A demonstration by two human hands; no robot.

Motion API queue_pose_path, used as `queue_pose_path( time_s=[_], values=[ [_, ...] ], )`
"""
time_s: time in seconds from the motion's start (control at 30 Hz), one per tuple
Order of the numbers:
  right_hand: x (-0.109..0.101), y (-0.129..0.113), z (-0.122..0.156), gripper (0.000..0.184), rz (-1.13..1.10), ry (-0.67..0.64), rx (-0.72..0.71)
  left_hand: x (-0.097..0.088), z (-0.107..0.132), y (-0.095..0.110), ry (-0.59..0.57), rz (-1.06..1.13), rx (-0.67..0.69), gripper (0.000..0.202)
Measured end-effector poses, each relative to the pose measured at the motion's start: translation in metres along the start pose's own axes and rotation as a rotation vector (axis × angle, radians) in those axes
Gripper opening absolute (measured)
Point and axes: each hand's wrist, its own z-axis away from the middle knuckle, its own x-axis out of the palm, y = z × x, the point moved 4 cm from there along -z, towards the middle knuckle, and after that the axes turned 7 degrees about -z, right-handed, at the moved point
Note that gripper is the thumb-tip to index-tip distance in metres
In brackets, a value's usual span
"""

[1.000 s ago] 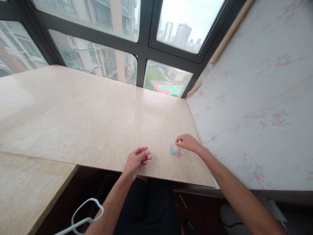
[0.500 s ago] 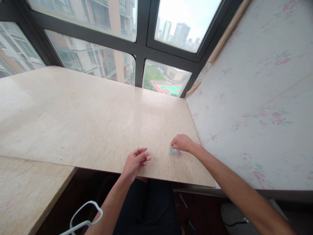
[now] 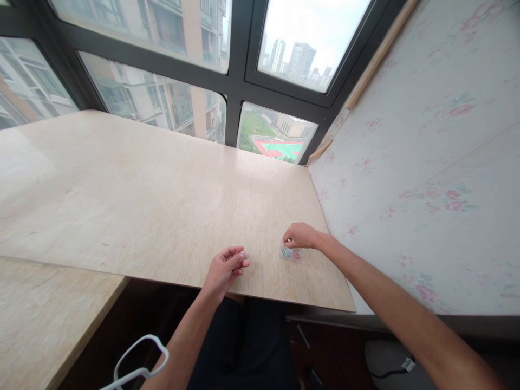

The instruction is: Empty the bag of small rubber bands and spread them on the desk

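Observation:
My left hand (image 3: 226, 268) is raised over the front of the stone counter. Its thumb and fingertips pinch a small whitish loop-shaped thing (image 3: 244, 254), too small to name surely. To the right, my right hand (image 3: 301, 236) reaches down over a small clear plastic box (image 3: 299, 259). The box has compartments, with thin green pieces (image 3: 286, 253) in one and thin red pieces (image 3: 297, 255) in another. The fingertips of my right hand are pressed together at the box's far side. Whatever lies between them is hidden, as is the part of the box beneath the hand.
The pale marbled counter (image 3: 162, 200) runs along the dark-framed windows (image 3: 235, 81). A flower-papered wall (image 3: 410, 179) bounds it on the right. A lower ledge (image 3: 49, 309) stands at the front left, and a white looped frame (image 3: 142, 355) shows near my left forearm.
The camera view has shifted slightly. Both hands keep nearly the same places, with my right hand still at the clear box and my left still pinching the small loop.

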Motion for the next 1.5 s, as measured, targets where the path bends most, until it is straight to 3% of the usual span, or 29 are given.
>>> queue_pose_path(
  time_s=[0.3,0.57,0.73,1.5],
  values=[
    [-0.004,-0.001,0.006,0.023,-0.116,-0.066,0.015,-0.001,-0.001,0.000,-0.023,0.007,0.003,0.031],
    [-0.009,-0.001,0.010,0.041,-0.299,-0.249,0.096,-0.001,-0.002,-0.001,-0.032,0.013,-0.005,0.030],
    [-0.004,0.000,0.014,0.039,-0.401,-0.326,0.148,-0.002,-0.002,-0.001,-0.027,0.012,-0.010,0.030],
    [0.001,-0.003,0.017,0.017,-0.500,-0.230,0.123,-0.004,-0.005,-0.004,-0.047,0.011,0.015,0.029]
  ],
)
